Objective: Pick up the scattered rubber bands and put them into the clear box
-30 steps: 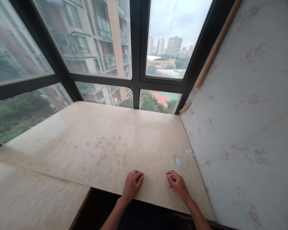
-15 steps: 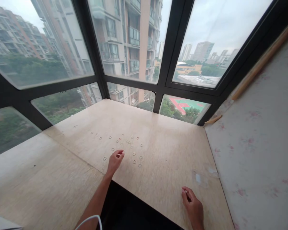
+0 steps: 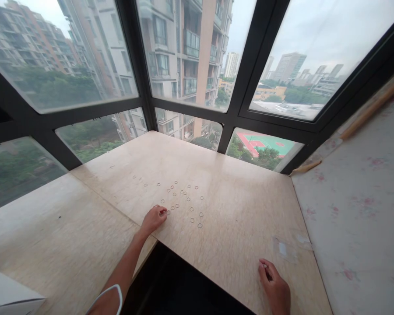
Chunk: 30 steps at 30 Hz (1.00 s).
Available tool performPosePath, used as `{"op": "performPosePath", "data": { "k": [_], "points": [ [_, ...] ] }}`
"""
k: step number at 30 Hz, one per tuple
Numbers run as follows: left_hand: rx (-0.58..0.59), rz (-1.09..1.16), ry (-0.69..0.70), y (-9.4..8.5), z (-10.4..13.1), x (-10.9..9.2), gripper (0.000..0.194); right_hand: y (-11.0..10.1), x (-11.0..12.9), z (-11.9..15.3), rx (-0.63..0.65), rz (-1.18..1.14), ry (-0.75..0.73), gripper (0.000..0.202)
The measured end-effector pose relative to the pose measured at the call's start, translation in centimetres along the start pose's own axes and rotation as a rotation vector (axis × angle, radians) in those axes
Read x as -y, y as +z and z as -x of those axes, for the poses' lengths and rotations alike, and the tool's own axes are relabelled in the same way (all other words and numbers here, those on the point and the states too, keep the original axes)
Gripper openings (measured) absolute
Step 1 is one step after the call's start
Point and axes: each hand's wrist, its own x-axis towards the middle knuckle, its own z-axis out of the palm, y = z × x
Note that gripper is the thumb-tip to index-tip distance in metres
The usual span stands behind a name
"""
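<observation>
Several small thin rings, greyish and a few reddish, lie scattered flat over the middle of the tabletop. At the near left side of this scatter rests my left hand, its fingers curled and pinched together. A thin ring shows right at its fingertips, and two more rings lie just beyond. Well apart from the rings, at the lower right, is my right hand. Its thumb and index finger are pressed together; whatever may be between them is too small to make out.
Dark-framed windows border the table's far edges, and a papered wall stands at the right. A clear plastic piece with a white label lies near that wall. A white box sits at the lower left. Below the front edge is a dark gap.
The view has shifted, so the scene sits further right. My left hand has drawn back left from the rings, and rings it covered now show at its fingertips. My right hand keeps its pinch.
</observation>
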Motion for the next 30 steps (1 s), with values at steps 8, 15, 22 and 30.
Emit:
{"op": "performPosePath", "data": {
  "k": [8, 15, 22, 30],
  "points": [
    [0.060, -0.087, 0.022, 0.4, -0.5, -0.5, 0.018, 0.2, 0.0, 0.1, -0.036, 0.059, -0.030, 0.056],
    [0.129, -0.120, 0.048, 0.0, -0.3, -1.0, 0.009, 0.1, 0.2, 0.2, -0.037, 0.081, -0.057, 0.056],
    [0.096, 0.201, 0.073, 0.5, 1.1, -3.3, 0.014, 0.0, 0.3, 0.2, -0.023, 0.050, -0.068, 0.054],
    [0.109, 0.912, -0.062, 3.2, 2.5, -11.0, 0.024, -0.2, 0.6, 0.2, -0.008, -0.052, -0.069, 0.048]
  ]
}}
